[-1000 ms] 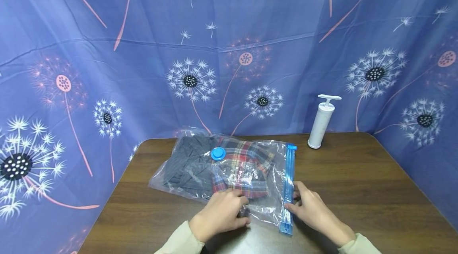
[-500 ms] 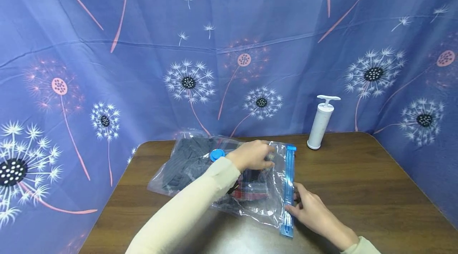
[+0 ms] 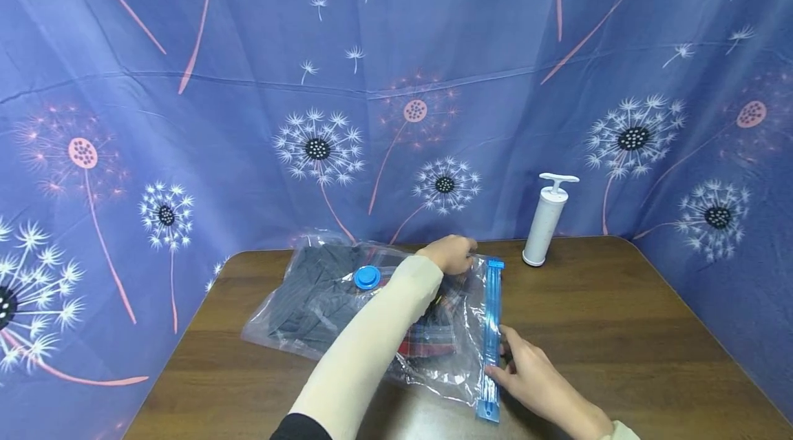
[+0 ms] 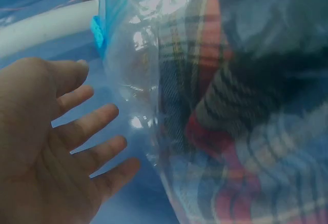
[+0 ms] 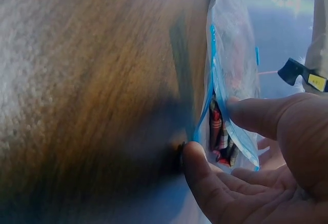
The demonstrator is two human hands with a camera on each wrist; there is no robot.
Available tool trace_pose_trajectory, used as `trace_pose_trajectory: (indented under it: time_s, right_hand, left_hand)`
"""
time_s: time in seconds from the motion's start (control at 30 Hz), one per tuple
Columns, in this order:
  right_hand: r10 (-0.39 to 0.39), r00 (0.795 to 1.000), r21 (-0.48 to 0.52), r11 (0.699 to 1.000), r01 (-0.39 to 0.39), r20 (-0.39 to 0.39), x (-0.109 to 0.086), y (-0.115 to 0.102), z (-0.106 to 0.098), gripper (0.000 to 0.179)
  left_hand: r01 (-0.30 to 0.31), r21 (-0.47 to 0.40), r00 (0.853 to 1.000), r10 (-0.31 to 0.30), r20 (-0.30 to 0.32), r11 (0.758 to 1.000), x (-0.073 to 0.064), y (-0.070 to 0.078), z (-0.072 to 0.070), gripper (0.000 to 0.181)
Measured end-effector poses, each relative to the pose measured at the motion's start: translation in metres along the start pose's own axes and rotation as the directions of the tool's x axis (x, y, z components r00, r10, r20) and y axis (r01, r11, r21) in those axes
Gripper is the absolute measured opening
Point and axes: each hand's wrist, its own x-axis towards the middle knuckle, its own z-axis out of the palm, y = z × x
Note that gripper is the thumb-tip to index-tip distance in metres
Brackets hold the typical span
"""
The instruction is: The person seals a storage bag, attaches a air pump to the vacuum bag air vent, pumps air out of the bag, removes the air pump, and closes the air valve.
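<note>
A clear vacuum storage bag (image 3: 461,379) lies flat on the table, holding a dark garment (image 3: 310,292) and a plaid garment (image 3: 429,345). On its top is a blue valve cap (image 3: 367,277). My right hand (image 3: 534,378) pinches the blue zip edge (image 3: 492,330) at the bag's right end. In the right wrist view, the bag's mouth (image 5: 220,101) gapes beside my thumb (image 5: 256,116), with plaid cloth inside. My left hand (image 3: 452,254) reaches across to the bag's far side; in the left wrist view its fingers (image 4: 87,126) are spread beside the plastic, holding nothing.
A white hand pump (image 3: 545,223) with a T-handle stands upright at the table's back edge, right of the bag. A blue dandelion-print cloth (image 3: 396,82) hangs behind the wooden table (image 3: 595,316), which shows bare wood to the right of the bag.
My left hand has moved from the bag's near edge across the plaid garment to the far edge. The right hand keeps its place at the zip edge. The head view has shifted slightly.
</note>
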Motion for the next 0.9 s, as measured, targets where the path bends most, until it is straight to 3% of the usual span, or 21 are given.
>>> trace_pose_trajectory:
  time_s: [0.13, 0.23, 0.4, 0.57, 0.73, 0.83, 0.9]
  right_hand:
    - [-0.014, 1.000, -0.009, 1.000, 0.014, 0.002, 0.000, 0.000, 0.000, 0.072]
    - [-0.035, 0.999, -0.002, 0.999, 0.035, 0.024, 0.000, 0.001, 0.001, 0.073]
    - [-0.076, 0.997, 0.002, 0.997, 0.076, 0.015, 0.000, 0.003, -0.001, 0.072]
    - [-0.112, 0.993, -0.046, 0.993, 0.113, 0.022, 0.000, 0.002, -0.002, 0.069]
    - [-0.059, 0.996, -0.110, 0.992, 0.067, 0.074, 0.007, 0.000, -0.013, 0.070]
    - [0.000, 0.995, -0.154, 0.988, 0.015, 0.103, 0.018, 0.001, -0.023, 0.054]
    - [0.014, 0.997, -0.174, 0.985, 0.000, 0.077, 0.029, 0.003, -0.030, 0.045]
  left_hand:
    - [0.044, -0.034, 0.999, -0.043, 0.015, 0.998, 0.007, 0.000, 0.006, 0.048]
    - [0.033, -0.057, 0.999, -0.032, 0.023, 0.998, 0.014, 0.000, 0.013, 0.047]
    - [-0.019, -0.073, 0.996, 0.013, -0.083, 0.997, 0.022, 0.004, 0.019, 0.038]
    - [0.013, -0.046, 0.988, -0.020, -0.156, 0.999, 0.020, 0.004, 0.020, 0.028]
    - [0.006, -0.043, 0.981, -0.015, -0.195, 0.999, 0.020, 0.006, 0.017, 0.023]
    - [0.002, -0.035, 0.981, -0.008, -0.193, 0.999, 0.019, 0.007, 0.016, 0.016]
    - [0.005, -0.038, 0.983, -0.011, -0.183, 0.999, 0.018, 0.006, 0.015, 0.012]
